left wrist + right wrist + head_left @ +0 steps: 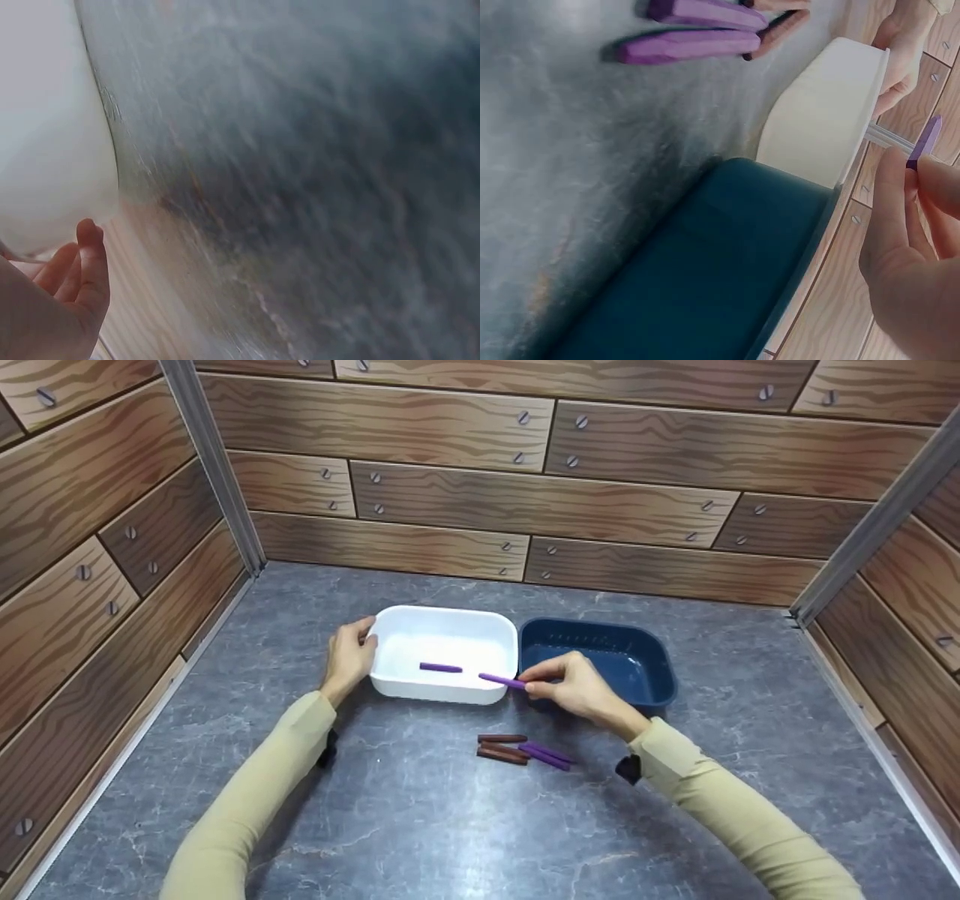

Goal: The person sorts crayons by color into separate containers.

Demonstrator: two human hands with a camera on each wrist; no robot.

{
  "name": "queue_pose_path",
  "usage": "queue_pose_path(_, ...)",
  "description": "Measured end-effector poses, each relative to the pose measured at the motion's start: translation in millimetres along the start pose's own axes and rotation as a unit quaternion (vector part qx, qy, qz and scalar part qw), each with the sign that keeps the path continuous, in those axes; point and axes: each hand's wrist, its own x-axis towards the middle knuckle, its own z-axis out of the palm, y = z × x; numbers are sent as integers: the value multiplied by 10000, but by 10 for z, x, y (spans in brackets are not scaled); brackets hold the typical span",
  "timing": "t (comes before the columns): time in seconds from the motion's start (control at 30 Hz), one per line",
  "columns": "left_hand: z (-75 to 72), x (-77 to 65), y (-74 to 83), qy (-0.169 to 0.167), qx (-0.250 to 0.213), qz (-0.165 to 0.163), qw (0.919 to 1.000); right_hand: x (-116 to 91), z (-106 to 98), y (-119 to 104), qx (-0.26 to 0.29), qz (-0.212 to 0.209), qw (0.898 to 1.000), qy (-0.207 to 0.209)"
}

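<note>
A white rectangular container (442,691) stands at mid-table with one purple crayon (440,667) lying inside. At its left end my left hand (349,656) holds the rim, and in the left wrist view the fingers (93,262) lie against its outer wall. Between thumb and fingertips my right hand (574,686) pinches another purple crayon (501,681), its far end over the white container's right front part. In front of the containers lie several loose crayons, brown ones (501,739) on the left and purple ones (545,756) on the right.
A dark blue container (660,690) stands right beside the white one, partly hidden by my right hand. The grey marbled table (390,832) is bounded by wood-patterned walls (450,487) at the back and both sides, with metal posts (217,465) at the corners.
</note>
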Motion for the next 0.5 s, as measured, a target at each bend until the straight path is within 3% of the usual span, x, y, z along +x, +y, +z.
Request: queue_pose_path(0.5, 7, 16, -9, -11, 36, -13, 10000, 312, 167, -126, -156, -274, 9992, 256)
